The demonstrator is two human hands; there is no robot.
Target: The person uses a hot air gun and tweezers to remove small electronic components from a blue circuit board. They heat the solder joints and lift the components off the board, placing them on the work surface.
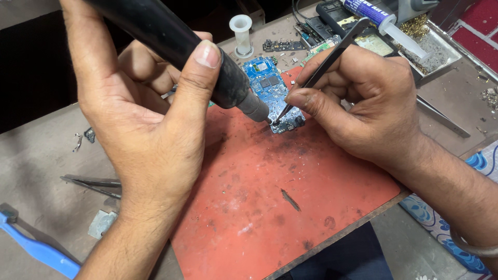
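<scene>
My left hand (140, 114) grips a thick black hot-air handpiece (207, 62) whose metal nozzle (257, 110) points down at the near end of a small blue circuit board (270, 85). My right hand (363, 98) pinches black tweezers (321, 67). Their tips touch the board right beside the nozzle. The board lies on a stained red work mat (270, 197).
A second pair of tweezers (91, 182) and a blue-handled tool (36, 249) lie on the grey bench at the left. Behind are a white spool (241, 33), a syringe tube (384, 21), a metal tray with brass wool (430, 46) and loose parts.
</scene>
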